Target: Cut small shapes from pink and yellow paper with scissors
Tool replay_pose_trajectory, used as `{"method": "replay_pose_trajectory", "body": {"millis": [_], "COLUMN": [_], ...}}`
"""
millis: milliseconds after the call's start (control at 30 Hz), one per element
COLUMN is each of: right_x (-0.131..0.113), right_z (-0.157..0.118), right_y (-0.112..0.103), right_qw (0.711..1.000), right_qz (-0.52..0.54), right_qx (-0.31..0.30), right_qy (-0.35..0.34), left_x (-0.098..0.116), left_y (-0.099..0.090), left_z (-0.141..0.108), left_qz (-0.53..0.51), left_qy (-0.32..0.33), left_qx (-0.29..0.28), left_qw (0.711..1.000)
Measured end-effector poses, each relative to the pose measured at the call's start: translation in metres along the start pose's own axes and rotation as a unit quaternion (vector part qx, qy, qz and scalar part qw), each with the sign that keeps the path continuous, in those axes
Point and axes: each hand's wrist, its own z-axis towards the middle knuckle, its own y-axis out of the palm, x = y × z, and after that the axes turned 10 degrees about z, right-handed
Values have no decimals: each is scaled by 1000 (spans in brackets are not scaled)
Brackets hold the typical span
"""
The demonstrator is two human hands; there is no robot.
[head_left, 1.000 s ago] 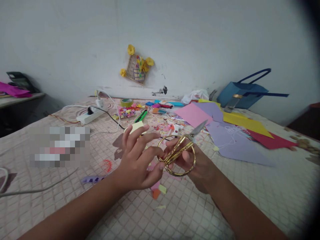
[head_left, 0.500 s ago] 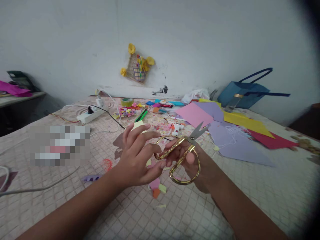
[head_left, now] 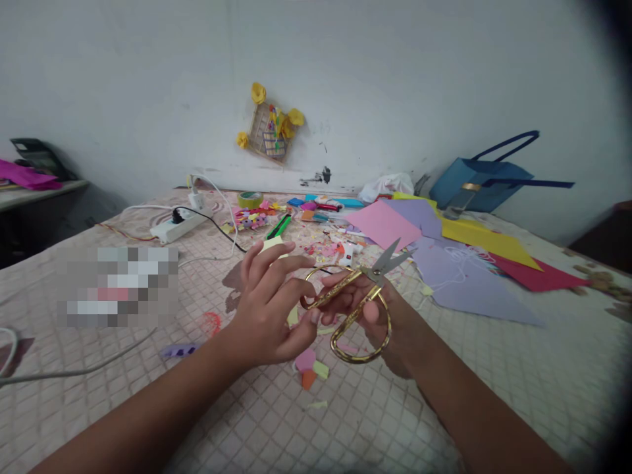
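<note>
Gold-handled scissors (head_left: 358,283) are in my right hand (head_left: 368,306), thumb through the lower loop and fingers under the upper handle. Their blades stand a little apart, pointing up and right, away from me. My left hand (head_left: 274,306) is beside the upper loop, fingers spread and curved. Its index fingertip looks to be at that loop; whether it touches is hard to tell. Behind the left fingers shows a pale yellow paper piece (head_left: 272,245). Below the hands lie a pink scrap (head_left: 305,360), an orange scrap (head_left: 309,379) and a light green scrap (head_left: 320,369).
Beyond the hands are a green cutter (head_left: 279,226), a tape roll (head_left: 250,200) and many paper bits. Coloured sheets (head_left: 474,289) and a blue bag (head_left: 481,184) are at right. A power strip (head_left: 180,225) with cables lies left, near a blurred-out patch.
Both hands and the scissors have shifted very slightly left. My left thumb and index finger have moved a little. The scissors stay in my right hand.
</note>
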Motion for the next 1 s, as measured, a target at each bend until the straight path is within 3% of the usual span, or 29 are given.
{"method": "replay_pose_trajectory", "body": {"millis": [267, 500, 867, 1000], "right_x": [-1, -1, 0, -1], "right_z": [4, -1, 2, 1], "right_y": [-6, 6, 1, -2], "right_qw": [999, 997, 996, 997], "right_qz": [13, -30, -56, -47], "right_qx": [-31, 73, 69, 61], "right_qy": [8, -4, -23, 0], "left_x": [-1, -1, -1, 1], "left_y": [0, 1, 0, -2], "left_z": [-1, 0, -1, -1], "left_qz": [-9, -2, -20, -21], "left_qy": [2, 10, 28, 34], "left_qx": [-8, -8, -32, -37], "left_qw": [1000, 1000, 999, 999]}}
